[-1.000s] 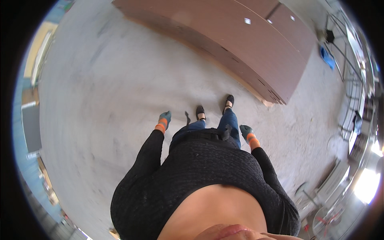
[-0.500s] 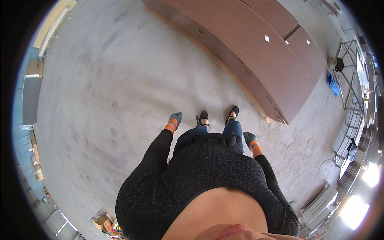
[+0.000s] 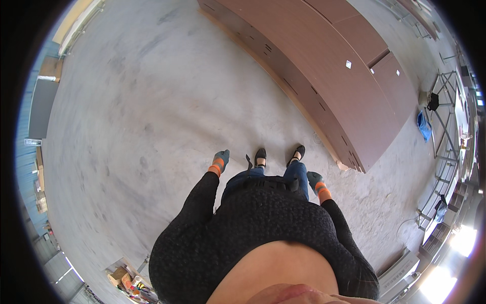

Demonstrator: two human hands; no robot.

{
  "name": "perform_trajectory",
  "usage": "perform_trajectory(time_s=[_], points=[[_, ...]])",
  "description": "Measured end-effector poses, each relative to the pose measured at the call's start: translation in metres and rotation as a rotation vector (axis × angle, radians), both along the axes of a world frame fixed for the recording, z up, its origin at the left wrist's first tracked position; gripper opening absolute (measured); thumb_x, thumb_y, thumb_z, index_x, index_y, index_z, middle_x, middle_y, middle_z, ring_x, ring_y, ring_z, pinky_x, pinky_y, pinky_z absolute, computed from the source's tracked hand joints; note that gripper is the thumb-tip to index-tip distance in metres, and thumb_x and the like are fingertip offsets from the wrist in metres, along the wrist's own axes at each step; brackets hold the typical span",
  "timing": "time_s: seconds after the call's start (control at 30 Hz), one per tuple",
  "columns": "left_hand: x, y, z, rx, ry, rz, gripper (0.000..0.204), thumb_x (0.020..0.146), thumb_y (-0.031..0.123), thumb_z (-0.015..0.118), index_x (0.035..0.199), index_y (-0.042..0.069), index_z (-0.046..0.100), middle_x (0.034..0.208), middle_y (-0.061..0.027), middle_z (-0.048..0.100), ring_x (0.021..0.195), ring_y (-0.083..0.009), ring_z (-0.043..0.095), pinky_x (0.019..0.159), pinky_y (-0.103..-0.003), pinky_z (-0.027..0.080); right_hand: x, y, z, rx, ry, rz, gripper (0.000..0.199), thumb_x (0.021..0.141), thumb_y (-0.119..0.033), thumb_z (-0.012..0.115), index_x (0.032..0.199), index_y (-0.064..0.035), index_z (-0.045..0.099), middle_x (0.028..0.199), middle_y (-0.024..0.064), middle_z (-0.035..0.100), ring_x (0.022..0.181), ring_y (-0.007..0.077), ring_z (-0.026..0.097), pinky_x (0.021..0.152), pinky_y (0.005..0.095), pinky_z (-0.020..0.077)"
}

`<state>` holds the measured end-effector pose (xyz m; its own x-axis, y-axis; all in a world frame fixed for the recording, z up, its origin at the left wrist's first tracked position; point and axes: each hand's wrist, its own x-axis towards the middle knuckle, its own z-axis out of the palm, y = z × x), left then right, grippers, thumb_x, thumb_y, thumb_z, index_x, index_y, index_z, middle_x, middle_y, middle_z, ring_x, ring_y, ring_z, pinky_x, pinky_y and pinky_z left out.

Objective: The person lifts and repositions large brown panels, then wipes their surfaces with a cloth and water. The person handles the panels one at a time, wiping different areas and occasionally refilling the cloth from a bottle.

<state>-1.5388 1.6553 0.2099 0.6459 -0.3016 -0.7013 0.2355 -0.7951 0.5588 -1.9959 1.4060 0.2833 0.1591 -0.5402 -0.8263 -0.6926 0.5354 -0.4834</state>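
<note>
My left hand (image 3: 221,156), in a grey-green glove with an orange cuff, hangs beside my left hip. Its fingers look loosely curled, with nothing showing in them. At my right side my right hand (image 3: 315,178) wears a matching glove; it too looks closed around nothing visible. Neither hand touches anything but air. The nearest thing to my right hand is a large stack of brown panels (image 3: 349,101), ahead and to the right. A dark strap (image 3: 249,161) dangles near my left leg.
The panels bear small white labels and dark slots along their edge. Grey concrete floor (image 3: 126,152) stretches ahead and left. Metal racks (image 3: 445,137) line the right, with a blue bag (image 3: 424,125) beside them. A box of mixed items (image 3: 124,279) sits at the lower left.
The panel stack and racks have shifted slightly right and down in view. My feet have moved slightly; both hands stay hanging at my sides.
</note>
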Motion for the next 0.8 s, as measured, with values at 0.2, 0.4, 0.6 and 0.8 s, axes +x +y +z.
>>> perform_trajectory(time_s=[0.2, 0.4, 0.6, 0.8], points=[[-0.010, -0.015, -0.003, 0.010, 0.065, -0.038, 0.046, 0.100, 0.046, 0.063, 0.104, 0.001, 0.076, 0.101, -0.0163, 0.079, 0.097, -0.0318, 0.073, 0.089, -0.045, 0.054, -0.025, -0.009, -0.020, -0.126, -0.008, 0.076, 0.040, 0.096, -0.041, 0.075, 0.119, -0.0086, 0.078, 0.089, -0.0014, 0.073, 0.069, 0.0119, 0.059, 0.066, 0.0329, 0.0518], [0.009, -0.021, -0.015, -0.023, 0.000, -0.073, 0.047, 0.101, 0.046, 0.062, 0.104, 0.001, 0.076, 0.101, -0.0175, 0.079, 0.097, -0.0340, 0.074, 0.088, -0.046, 0.055, -0.012, -0.003, -0.017, -0.132, 0.016, 0.046, 0.041, 0.097, -0.040, 0.073, 0.120, -0.0068, 0.078, 0.092, -0.0009, 0.073, 0.072, 0.0111, 0.060, 0.068, 0.0321, 0.0520], [0.026, -0.061, -0.005, 0.377, -0.026, -0.169, 0.057, 0.101, 0.048, 0.054, 0.119, -0.002, 0.074, 0.123, -0.0259, 0.073, 0.121, -0.0421, 0.067, 0.104, -0.049, 0.053, -0.009, 0.003, -0.007, -0.024, 0.051, 0.029, 0.047, 0.100, -0.042, 0.063, 0.123, -0.0031, 0.075, 0.113, 0.0096, 0.077, 0.106, 0.0194, 0.068, 0.095, 0.0377, 0.0531], [0.038, -0.187, 0.017, 0.302, -0.156, -0.105, 0.073, 0.099, 0.053, 0.054, 0.147, -0.001, 0.055, 0.151, -0.0268, 0.055, 0.141, -0.0423, 0.052, 0.118, -0.049, 0.043, -0.065, -0.023, -0.092, -0.067, -0.136, 0.069, 0.040, 0.097, -0.045, 0.072, 0.110, -0.0071, 0.079, 0.076, -0.0032, 0.067, 0.060, 0.0099, 0.052, 0.057, 0.0336, 0.0448]])
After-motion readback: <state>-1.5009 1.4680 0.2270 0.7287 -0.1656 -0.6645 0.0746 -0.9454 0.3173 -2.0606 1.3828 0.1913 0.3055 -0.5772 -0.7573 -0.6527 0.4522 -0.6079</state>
